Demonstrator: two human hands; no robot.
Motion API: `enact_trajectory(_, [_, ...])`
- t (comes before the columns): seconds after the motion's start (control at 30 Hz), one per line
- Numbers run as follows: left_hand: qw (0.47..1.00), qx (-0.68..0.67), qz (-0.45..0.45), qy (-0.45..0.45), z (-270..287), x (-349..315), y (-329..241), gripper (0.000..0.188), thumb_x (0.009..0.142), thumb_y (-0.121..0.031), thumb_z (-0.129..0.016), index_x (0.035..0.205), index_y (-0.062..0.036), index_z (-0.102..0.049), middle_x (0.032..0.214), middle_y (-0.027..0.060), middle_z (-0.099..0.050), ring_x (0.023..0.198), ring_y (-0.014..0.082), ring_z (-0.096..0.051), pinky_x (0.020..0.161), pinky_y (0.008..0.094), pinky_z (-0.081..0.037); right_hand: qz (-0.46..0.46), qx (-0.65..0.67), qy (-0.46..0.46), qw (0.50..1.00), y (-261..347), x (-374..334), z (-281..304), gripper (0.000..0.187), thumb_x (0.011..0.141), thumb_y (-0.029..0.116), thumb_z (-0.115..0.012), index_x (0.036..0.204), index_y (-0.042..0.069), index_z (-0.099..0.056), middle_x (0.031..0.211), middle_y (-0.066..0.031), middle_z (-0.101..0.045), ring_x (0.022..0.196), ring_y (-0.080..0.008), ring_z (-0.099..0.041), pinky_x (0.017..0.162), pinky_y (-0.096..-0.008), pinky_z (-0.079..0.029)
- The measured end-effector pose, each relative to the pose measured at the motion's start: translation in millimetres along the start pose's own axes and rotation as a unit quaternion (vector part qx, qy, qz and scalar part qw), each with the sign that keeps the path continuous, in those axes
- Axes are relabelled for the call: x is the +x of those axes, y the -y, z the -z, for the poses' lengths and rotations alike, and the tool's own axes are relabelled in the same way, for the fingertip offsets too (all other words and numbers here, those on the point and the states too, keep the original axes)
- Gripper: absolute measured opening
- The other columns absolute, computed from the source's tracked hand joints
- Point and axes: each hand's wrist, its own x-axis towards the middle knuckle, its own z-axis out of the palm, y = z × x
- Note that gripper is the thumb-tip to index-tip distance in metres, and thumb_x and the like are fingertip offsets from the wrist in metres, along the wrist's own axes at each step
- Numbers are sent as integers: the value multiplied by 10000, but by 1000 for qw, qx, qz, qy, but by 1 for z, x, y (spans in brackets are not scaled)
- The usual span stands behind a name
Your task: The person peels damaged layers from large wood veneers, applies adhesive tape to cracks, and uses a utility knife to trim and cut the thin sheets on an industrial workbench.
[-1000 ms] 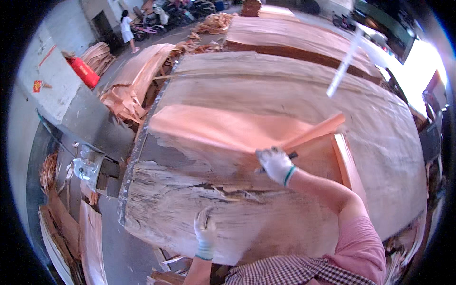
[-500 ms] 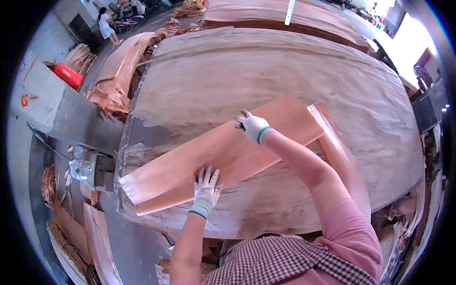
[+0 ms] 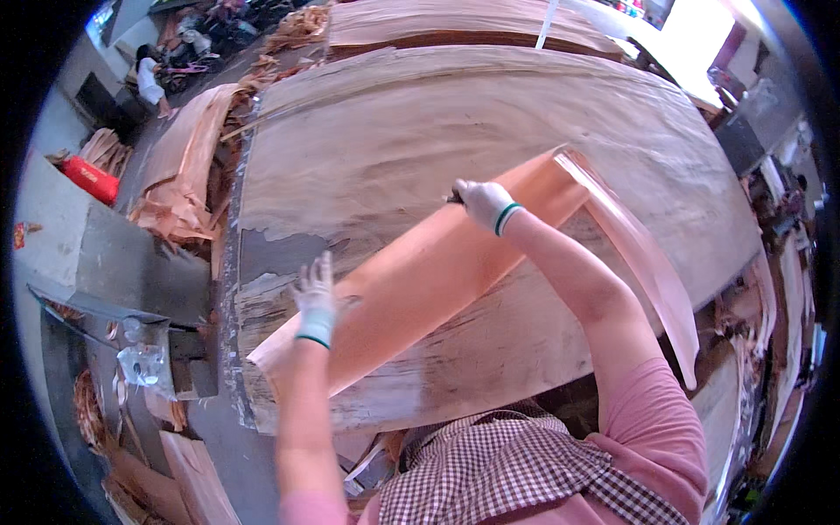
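A long reddish veneer sheet (image 3: 420, 280) lies slantwise on the big pale veneer stack (image 3: 420, 114), from the near left corner toward the far right. Its right end curls over and hangs down along my right arm (image 3: 647, 262). My left hand (image 3: 315, 293), in a white glove, rests flat on the sheet's near left part with its fingers spread. My right hand (image 3: 481, 201), also gloved, sits on the sheet's far edge with its fingers closed around a small dark tool (image 3: 455, 199).
Loose reddish veneer scraps (image 3: 179, 188) are heaped left of the stack. A grey metal machine part (image 3: 144, 350) stands at the near left, and a red container (image 3: 87, 179) farther left. Another person (image 3: 150, 80) is at the far left. A second veneer stack (image 3: 455, 22) lies behind.
The reddish sheet has swung round and settled slantwise on the stack. My left hand came up from the stack's near edge onto the sheet, while my right hand stayed on its far edge.
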Motion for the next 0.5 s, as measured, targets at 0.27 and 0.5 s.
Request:
enact_trajectory(0.27, [923,-211,-125,-297,160,106,101,231,866,-140,-533,1041,-80,-671,973,137,-669,825,295,-644,768,377,-501,-4,108,-496,862,30,6,165,148,883,175,-568,947,53,-513,870,-194,-609,800,-403,-587,654,-482,-479])
enact_trajectory(0.5, [882,-13,-204,-425,220,45,91,525,777,13,-526,1287,-115,-535,1327,90,-522,1243,271,-470,1064,437,-333,-32,194,-505,841,58,-95,179,181,848,63,-563,1028,50,-569,887,-205,-627,809,-394,-612,680,-440,-503])
